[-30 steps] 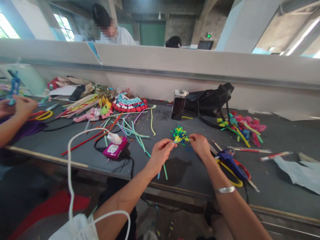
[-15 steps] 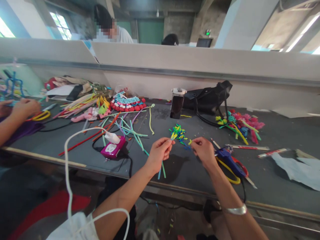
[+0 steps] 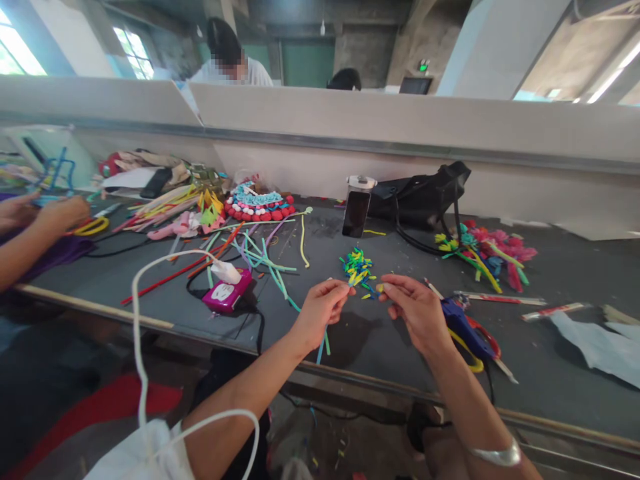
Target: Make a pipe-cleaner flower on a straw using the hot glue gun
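Open passage: tabletop (image 3: 370,337) between left hand (image 3: 323,309) and right hand (image 3: 416,311). Obstructions: ahead, heap of small pieces (image 3: 357,267), then phone (image 3: 357,215); right, blue tool (image 3: 465,327) just beside that hand; left, loose strips (image 3: 275,267) and purple socket block (image 3: 228,293), whose white cable (image 3: 134,320) arches leftward.

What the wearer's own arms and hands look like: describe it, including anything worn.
The left hand and right hand are ungloved. Both forearms are bare below the elbow; a smooth, silver-coloured bangle circles the right one. White material, perhaps a sleeve, shows beside the left arm, where a white cable loops.
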`<act>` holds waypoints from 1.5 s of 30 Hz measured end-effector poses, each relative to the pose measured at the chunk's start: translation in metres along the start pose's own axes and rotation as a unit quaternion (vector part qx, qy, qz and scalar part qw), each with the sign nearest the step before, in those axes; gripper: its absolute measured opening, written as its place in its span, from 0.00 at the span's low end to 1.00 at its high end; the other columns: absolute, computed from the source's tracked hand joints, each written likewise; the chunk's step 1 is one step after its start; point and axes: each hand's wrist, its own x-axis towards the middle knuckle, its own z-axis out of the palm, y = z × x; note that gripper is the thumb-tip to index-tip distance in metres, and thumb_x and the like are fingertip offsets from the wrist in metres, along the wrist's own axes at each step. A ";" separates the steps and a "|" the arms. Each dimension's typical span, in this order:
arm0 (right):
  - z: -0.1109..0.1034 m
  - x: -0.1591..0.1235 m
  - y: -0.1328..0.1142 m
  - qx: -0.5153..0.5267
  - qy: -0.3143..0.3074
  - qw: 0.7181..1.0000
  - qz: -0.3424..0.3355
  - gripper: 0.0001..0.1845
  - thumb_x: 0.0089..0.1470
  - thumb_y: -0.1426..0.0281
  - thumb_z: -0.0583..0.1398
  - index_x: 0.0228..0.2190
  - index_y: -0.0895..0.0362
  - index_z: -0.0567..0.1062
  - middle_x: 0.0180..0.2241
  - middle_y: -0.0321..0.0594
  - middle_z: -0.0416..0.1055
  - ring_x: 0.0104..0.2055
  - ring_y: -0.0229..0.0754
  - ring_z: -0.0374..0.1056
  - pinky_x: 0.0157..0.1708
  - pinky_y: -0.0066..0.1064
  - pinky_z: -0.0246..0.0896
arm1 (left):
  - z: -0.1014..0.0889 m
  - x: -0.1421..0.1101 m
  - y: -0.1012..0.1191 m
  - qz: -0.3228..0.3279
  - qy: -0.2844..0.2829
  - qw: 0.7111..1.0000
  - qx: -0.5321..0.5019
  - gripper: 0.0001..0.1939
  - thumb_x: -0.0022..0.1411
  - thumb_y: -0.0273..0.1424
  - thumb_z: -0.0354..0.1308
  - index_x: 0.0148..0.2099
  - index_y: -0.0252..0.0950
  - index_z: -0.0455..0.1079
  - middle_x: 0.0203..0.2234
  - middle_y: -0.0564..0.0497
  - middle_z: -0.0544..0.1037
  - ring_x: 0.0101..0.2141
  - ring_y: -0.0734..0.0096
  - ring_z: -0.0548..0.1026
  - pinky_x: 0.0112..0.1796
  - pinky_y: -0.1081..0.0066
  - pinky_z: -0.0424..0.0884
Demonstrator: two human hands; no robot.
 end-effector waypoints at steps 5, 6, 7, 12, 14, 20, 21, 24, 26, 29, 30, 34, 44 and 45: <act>0.006 -0.016 -0.012 -0.046 -0.009 0.996 -0.072 0.12 0.45 0.63 0.68 0.32 0.55 0.80 0.31 0.39 0.76 0.32 0.38 0.68 0.26 0.26 0.61 | 0.004 -0.002 0.001 0.004 0.022 0.999 0.035 0.12 0.54 0.39 0.61 0.31 0.33 0.72 0.15 0.61 0.52 0.16 0.84 0.47 0.18 0.76 0.40; 0.008 -0.018 -0.013 -0.062 -0.013 0.994 -0.088 0.10 0.45 0.64 0.68 0.32 0.55 0.80 0.32 0.38 0.76 0.33 0.38 0.68 0.30 0.27 0.62 | 0.005 -0.003 0.001 0.006 0.028 0.999 0.044 0.12 0.54 0.38 0.61 0.31 0.33 0.72 0.15 0.61 0.52 0.16 0.84 0.47 0.18 0.76 0.40; 0.009 -0.019 -0.013 -0.076 -0.017 0.992 -0.103 0.09 0.46 0.64 0.67 0.31 0.54 0.80 0.33 0.38 0.75 0.35 0.39 0.68 0.33 0.29 0.63 | 0.006 -0.004 0.001 0.010 0.032 0.998 0.055 0.12 0.54 0.39 0.61 0.31 0.33 0.72 0.15 0.61 0.51 0.16 0.83 0.48 0.18 0.75 0.41; 0.015 -0.022 -0.009 -0.132 -0.028 0.977 -0.166 0.06 0.49 0.65 0.65 0.30 0.53 0.80 0.37 0.38 0.73 0.42 0.43 0.67 0.42 0.34 0.61 | 0.008 -0.006 -0.002 0.027 0.033 0.994 0.103 0.14 0.54 0.41 0.60 0.31 0.33 0.73 0.13 0.61 0.52 0.16 0.82 0.48 0.18 0.75 0.42; 0.016 -0.022 -0.007 -0.151 -0.013 0.970 -0.189 0.05 0.50 0.65 0.65 0.30 0.52 0.80 0.37 0.38 0.72 0.44 0.43 0.66 0.46 0.36 0.60 | 0.008 -0.006 -0.003 0.029 0.032 0.993 0.111 0.14 0.54 0.41 0.60 0.31 0.34 0.73 0.13 0.61 0.52 0.16 0.82 0.49 0.19 0.74 0.42; 0.016 -0.021 -0.004 -0.204 0.019 0.954 -0.217 0.06 0.51 0.64 0.65 0.31 0.52 0.80 0.38 0.39 0.70 0.46 0.43 0.65 0.50 0.38 0.57 | 0.010 -0.008 -0.002 0.036 0.028 0.992 0.114 0.15 0.54 0.42 0.61 0.31 0.33 0.73 0.14 0.61 0.52 0.16 0.82 0.49 0.19 0.74 0.42; 0.017 -0.021 -0.004 -0.207 0.020 0.953 -0.219 0.06 0.51 0.64 0.64 0.31 0.52 0.80 0.37 0.39 0.70 0.45 0.43 0.65 0.49 0.38 0.57 | 0.010 -0.008 -0.002 0.037 0.027 0.992 0.115 0.15 0.54 0.42 0.61 0.31 0.33 0.73 0.14 0.61 0.52 0.16 0.82 0.48 0.19 0.74 0.42; 0.017 -0.021 -0.003 -0.217 0.022 0.948 -0.230 0.06 0.52 0.64 0.64 0.31 0.52 0.80 0.37 0.38 0.70 0.44 0.43 0.65 0.49 0.38 0.57 | 0.010 -0.009 -0.002 0.040 0.027 0.992 0.112 0.15 0.54 0.42 0.61 0.31 0.33 0.73 0.14 0.61 0.53 0.16 0.82 0.49 0.20 0.73 0.42; 0.017 -0.022 -0.003 -0.226 0.026 0.945 -0.237 0.05 0.52 0.64 0.64 0.31 0.52 0.80 0.37 0.38 0.70 0.44 0.43 0.65 0.49 0.37 0.57 | 0.010 -0.009 -0.002 0.044 0.026 0.993 0.111 0.15 0.54 0.42 0.61 0.31 0.33 0.73 0.14 0.61 0.53 0.17 0.82 0.49 0.20 0.73 0.42; 0.018 -0.023 -0.003 -0.235 0.034 0.941 -0.241 0.05 0.52 0.64 0.64 0.31 0.52 0.79 0.36 0.37 0.70 0.44 0.43 0.66 0.48 0.37 0.58 | 0.011 -0.009 -0.001 0.052 0.028 0.992 0.111 0.15 0.53 0.41 0.62 0.30 0.32 0.74 0.14 0.60 0.56 0.18 0.81 0.50 0.22 0.73 0.44; 0.019 -0.023 -0.003 -0.238 0.036 0.940 -0.240 0.05 0.52 0.64 0.64 0.31 0.52 0.79 0.36 0.37 0.70 0.44 0.42 0.66 0.47 0.37 0.58 | 0.012 -0.009 -0.001 0.056 0.028 0.992 0.111 0.15 0.53 0.41 0.62 0.30 0.33 0.74 0.15 0.60 0.57 0.18 0.81 0.51 0.22 0.73 0.45; 0.022 -0.025 -0.001 -0.246 0.050 0.940 -0.231 0.06 0.53 0.64 0.63 0.31 0.53 0.79 0.36 0.37 0.71 0.43 0.43 0.67 0.46 0.37 0.59 | 0.012 -0.009 -0.001 0.066 0.031 0.991 0.115 0.14 0.53 0.40 0.62 0.30 0.33 0.75 0.15 0.59 0.59 0.19 0.80 0.53 0.23 0.73 0.47; 0.027 -0.028 0.006 -0.260 0.087 0.933 -0.233 0.08 0.54 0.63 0.62 0.31 0.54 0.78 0.36 0.38 0.73 0.42 0.44 0.67 0.46 0.38 0.59 | 0.010 -0.007 -0.003 0.079 0.033 0.988 0.129 0.13 0.53 0.40 0.62 0.30 0.33 0.75 0.16 0.58 0.61 0.21 0.79 0.55 0.24 0.73 0.50; 0.028 -0.028 0.006 -0.262 0.088 0.933 -0.232 0.08 0.54 0.63 0.62 0.31 0.54 0.78 0.36 0.39 0.73 0.42 0.44 0.67 0.46 0.38 0.59 | 0.010 -0.008 -0.003 0.080 0.033 0.988 0.130 0.13 0.53 0.40 0.62 0.30 0.33 0.75 0.16 0.58 0.61 0.21 0.79 0.56 0.24 0.73 0.50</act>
